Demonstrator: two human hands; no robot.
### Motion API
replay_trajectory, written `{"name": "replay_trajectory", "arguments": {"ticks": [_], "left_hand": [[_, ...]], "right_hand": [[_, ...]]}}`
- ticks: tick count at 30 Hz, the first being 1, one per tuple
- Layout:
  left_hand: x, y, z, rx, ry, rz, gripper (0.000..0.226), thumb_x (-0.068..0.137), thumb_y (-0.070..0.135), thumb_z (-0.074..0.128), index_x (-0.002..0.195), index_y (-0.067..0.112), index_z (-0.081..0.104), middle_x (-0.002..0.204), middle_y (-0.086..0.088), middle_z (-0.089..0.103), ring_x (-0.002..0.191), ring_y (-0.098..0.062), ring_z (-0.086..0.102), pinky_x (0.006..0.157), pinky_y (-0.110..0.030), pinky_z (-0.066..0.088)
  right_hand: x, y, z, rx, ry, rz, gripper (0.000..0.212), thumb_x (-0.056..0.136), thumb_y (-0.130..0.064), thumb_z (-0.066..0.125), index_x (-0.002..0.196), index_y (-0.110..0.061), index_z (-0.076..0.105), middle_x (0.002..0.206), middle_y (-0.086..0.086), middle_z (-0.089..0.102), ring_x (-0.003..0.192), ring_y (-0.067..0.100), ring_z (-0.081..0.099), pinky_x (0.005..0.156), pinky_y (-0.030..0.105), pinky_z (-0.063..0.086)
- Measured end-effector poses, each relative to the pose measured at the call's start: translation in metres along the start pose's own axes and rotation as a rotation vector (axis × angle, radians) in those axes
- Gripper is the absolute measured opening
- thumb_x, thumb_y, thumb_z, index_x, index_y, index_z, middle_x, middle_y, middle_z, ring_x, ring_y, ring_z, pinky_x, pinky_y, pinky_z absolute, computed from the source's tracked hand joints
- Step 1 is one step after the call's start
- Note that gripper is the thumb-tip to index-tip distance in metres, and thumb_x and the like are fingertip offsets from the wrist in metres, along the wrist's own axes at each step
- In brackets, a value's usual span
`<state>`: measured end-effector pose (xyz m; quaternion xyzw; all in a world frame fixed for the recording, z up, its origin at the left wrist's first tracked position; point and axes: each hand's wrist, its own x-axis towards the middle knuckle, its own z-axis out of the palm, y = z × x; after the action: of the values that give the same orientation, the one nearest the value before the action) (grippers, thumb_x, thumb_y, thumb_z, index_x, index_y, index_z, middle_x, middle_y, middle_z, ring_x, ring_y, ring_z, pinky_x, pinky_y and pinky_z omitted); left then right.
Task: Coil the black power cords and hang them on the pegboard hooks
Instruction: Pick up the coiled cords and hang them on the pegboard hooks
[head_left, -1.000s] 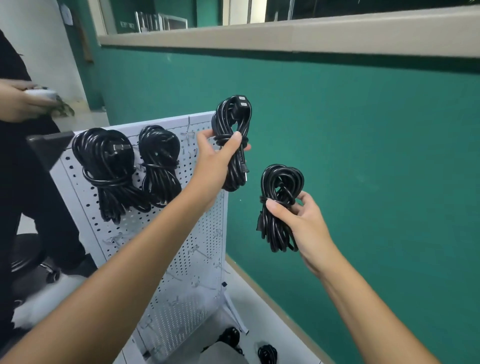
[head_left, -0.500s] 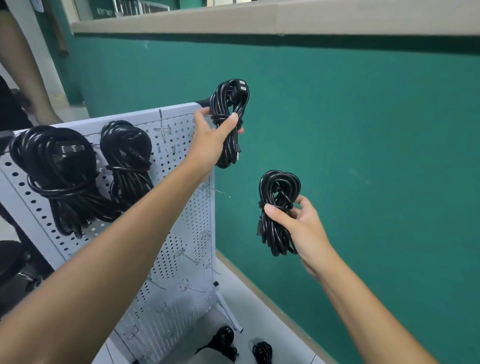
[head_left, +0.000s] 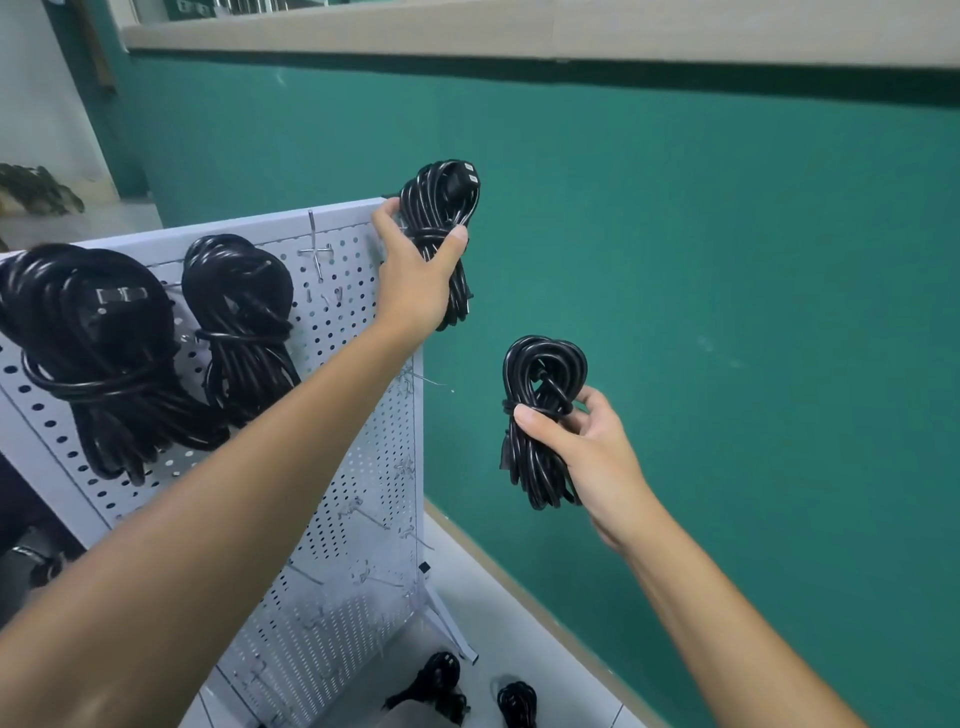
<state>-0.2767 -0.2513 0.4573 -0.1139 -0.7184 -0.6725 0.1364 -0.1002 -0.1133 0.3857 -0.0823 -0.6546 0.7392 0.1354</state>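
Left hand (head_left: 415, 280) is gripping a glossy coiled cord (head_left: 441, 208) at 12 o'clock, now nearer the perforated white pegboard (head_left: 353, 415) edge than 0.5 s ago. Right hand (head_left: 582, 447) is holding a second coil (head_left: 540, 374) at 3 o'clock, unchanged.

Even, diffuse indoor light, moderately bright, no hard shadows. Soft shadow band under the ledge (head_left: 519, 31) along the top of the green wall (head_left: 727, 312). Mild sheen on the left forearm (head_left: 208, 519) and black coiled cords (head_left: 93, 353). Wide-angle bowing at edges (ledge line tilts, curves). Centre sharp; lower pegboard (head_left: 337, 597) slightly soft.
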Motion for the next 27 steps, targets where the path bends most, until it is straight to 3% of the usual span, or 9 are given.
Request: {"name": "replay_trajectory", "arguments": {"ticks": [2,4,11,14,18,20,23,27], "left_hand": [[-0.004,-0.003,-0.002,0.044,0.008,0.046,0.067,0.093,0.044,0.068,0.142,0.034,0.024,0.130,0.006,0.059,0.110,-0.016,0.063,0.101,-0.043,0.051],[-0.002,-0.007,-0.006,0.089,0.042,0.072,0.068,0.096,0.033,0.069,0.147,0.028,0.023,0.135,0.009,0.050,0.107,-0.014,0.060,0.097,-0.036,0.047],[-0.007,-0.007,-0.009,0.304,0.120,0.098,0.072,0.093,0.036,0.072,0.146,0.035,0.024,0.121,0.010,0.062,0.093,-0.021,0.064,0.079,-0.037,0.047],[-0.014,-0.013,-0.013,0.267,0.141,0.098,0.071,0.093,0.032,0.073,0.147,0.042,0.028,0.110,0.006,0.070,0.094,-0.019,0.067,0.082,-0.037,0.054],[-0.029,-0.018,-0.023,0.269,0.109,0.100,0.071,0.094,0.031,0.074,0.151,0.039,0.033,0.129,0.004,0.066,0.122,-0.013,0.060,0.096,-0.029,0.045],[-0.046,-0.021,-0.029,0.304,0.107,0.101,0.062,0.095,0.034,0.073,0.147,0.035,0.039,0.129,0.005,0.063,0.121,-0.012,0.056,0.095,-0.030,0.041],[-0.085,-0.036,-0.041,0.375,0.101,0.161,0.045,0.096,0.032,0.070,0.135,0.025,0.049,0.130,0.007,0.060,0.122,-0.012,0.053,0.102,-0.033,0.043],[-0.140,-0.066,-0.060,0.423,0.059,0.125,0.031,0.098,0.030,0.067,0.126,0.022,0.055,0.124,0.012,0.056,0.121,-0.012,0.053,0.105,-0.036,0.045]], "right_hand": [[0.000,0.001,0.001,0.003,-0.004,0.001,0.047,0.086,-0.016,0.080,0.124,-0.020,0.053,0.119,0.011,0.073,0.106,0.025,0.073,0.084,0.026,0.058],[0.000,0.002,0.001,-0.001,-0.007,0.005,0.047,0.086,-0.016,0.080,0.124,-0.020,0.053,0.119,0.012,0.072,0.106,0.026,0.073,0.087,0.029,0.059],[0.000,0.000,0.002,-0.002,-0.006,-0.011,0.045,0.086,-0.015,0.080,0.123,-0.018,0.055,0.118,0.010,0.073,0.107,0.027,0.072,0.085,0.026,0.060],[0.002,-0.001,0.002,-0.028,-0.003,-0.031,0.045,0.085,-0.015,0.081,0.124,-0.016,0.058,0.119,0.006,0.073,0.111,0.029,0.070,0.094,0.034,0.059],[0.004,0.000,0.006,-0.062,-0.009,-0.071,0.046,0.084,-0.014,0.083,0.124,-0.018,0.061,0.123,0.006,0.070,0.106,0.022,0.072,0.091,0.032,0.059],[0.007,0.002,0.008,-0.071,-0.003,-0.082,0.047,0.083,-0.013,0.084,0.123,-0.019,0.061,0.122,0.010,0.069,0.098,0.016,0.071,0.091,0.031,0.059],[0.014,0.008,0.011,-0.087,-0.011,-0.073,0.052,0.081,-0.014,0.086,0.125,-0.019,0.061,0.117,0.015,0.071,0.100,0.019,0.072,0.093,0.036,0.059],[0.025,0.022,0.015,-0.120,-0.041,-0.028,0.053,0.084,-0.005,0.081,0.130,-0.014,0.056,0.109,0.006,0.074,0.098,0.014,0.073,0.085,0.022,0.057]]}}
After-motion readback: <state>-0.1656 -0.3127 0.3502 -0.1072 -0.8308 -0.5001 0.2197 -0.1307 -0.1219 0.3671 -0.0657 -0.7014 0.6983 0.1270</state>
